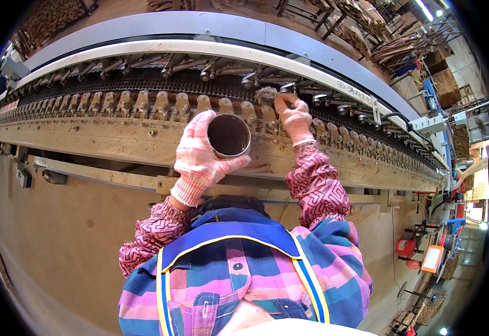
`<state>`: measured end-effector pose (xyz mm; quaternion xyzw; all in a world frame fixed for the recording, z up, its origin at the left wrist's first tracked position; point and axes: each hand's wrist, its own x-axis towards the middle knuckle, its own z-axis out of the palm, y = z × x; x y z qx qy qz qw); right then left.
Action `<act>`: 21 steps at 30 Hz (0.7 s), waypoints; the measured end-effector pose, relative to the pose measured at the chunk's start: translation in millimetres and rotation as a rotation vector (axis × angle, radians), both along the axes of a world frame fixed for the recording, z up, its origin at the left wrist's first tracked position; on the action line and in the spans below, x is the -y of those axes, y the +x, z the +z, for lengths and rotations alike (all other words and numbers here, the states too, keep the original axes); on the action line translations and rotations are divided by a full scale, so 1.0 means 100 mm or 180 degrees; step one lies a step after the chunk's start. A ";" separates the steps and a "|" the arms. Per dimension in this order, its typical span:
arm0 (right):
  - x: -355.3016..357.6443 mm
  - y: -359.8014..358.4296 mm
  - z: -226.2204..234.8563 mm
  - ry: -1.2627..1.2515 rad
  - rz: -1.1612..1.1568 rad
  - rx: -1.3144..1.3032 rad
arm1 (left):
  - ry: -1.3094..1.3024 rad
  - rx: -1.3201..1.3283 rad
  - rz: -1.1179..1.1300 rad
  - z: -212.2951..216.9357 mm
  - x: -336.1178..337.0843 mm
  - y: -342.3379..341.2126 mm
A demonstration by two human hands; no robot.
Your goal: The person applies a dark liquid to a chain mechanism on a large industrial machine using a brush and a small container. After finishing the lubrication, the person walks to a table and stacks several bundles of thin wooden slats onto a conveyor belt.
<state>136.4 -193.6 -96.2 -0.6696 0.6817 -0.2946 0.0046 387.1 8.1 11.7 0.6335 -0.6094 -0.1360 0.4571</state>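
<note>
My left hand [195, 155], in a pale pink-and-white knit glove, is wrapped round an open-topped metal can [247, 147]. The can's dark inside faces up, and what it contains cannot be made out. Over the chain track my right hand [295, 116], gloved the same way, is closed on a grey, frayed wad [266, 95]. That wad rests at the row of metal brackets [203, 103] beside the chain [138, 85]. Whether it has a handle is hidden by my fingers.
The long machine bed [115, 139] curves across the view in front of me. Above the chain runs a light rail [244, 55] with metal fittings under it. Stacked wood [367, 17] stands beyond. A red-and-orange device [432, 259] stands at the right.
</note>
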 end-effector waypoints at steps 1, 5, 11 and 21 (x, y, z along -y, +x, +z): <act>-0.12 0.16 0.32 -0.0126 0.0161 0.0388 | 0.0006 0.0006 0.0053 -0.03 -0.05 0.04; -0.29 0.07 0.75 0.0220 0.0343 0.1502 | 0.0038 -0.0113 0.0058 -0.05 -0.07 0.05; -0.31 0.03 0.67 -0.0200 0.0881 0.0468 | -0.0171 0.0005 0.0015 -0.06 -0.05 0.06; -0.36 0.12 0.69 0.0379 0.0489 0.1369 | -0.0013 -0.0066 -0.0016 -0.07 -0.12 0.08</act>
